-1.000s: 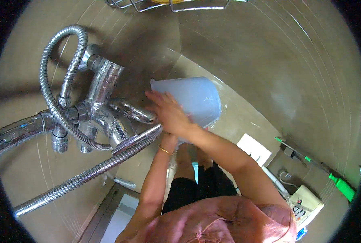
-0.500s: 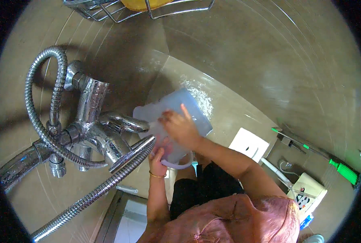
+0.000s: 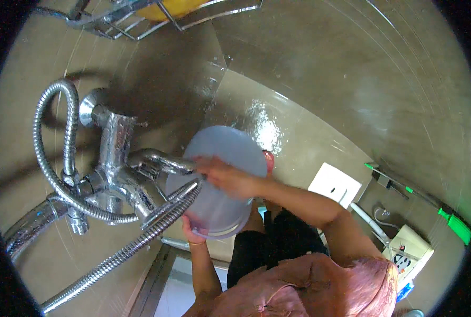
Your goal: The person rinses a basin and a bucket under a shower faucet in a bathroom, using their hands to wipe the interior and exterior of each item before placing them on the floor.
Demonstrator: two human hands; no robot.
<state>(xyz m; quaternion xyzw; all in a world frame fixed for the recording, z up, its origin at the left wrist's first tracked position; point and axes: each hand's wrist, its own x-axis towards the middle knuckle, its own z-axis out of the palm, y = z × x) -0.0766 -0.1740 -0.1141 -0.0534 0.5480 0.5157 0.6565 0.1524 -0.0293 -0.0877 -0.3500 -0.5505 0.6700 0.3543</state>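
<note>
The left hand (image 3: 193, 228) is gripping the lower rim of a pale translucent plastic bucket (image 3: 226, 185) tilted just under the chrome tap spout (image 3: 159, 159), while the right hand (image 3: 229, 177) is lying flat, fingers spread, across its side.

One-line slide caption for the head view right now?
Left hand grips the rim of a pale blue bucket under the chrome tap spout; right hand lies on it.

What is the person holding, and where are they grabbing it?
A pale plastic bucket. The left hand grips its lower rim with the fingers; the right hand lies across its side.
</note>
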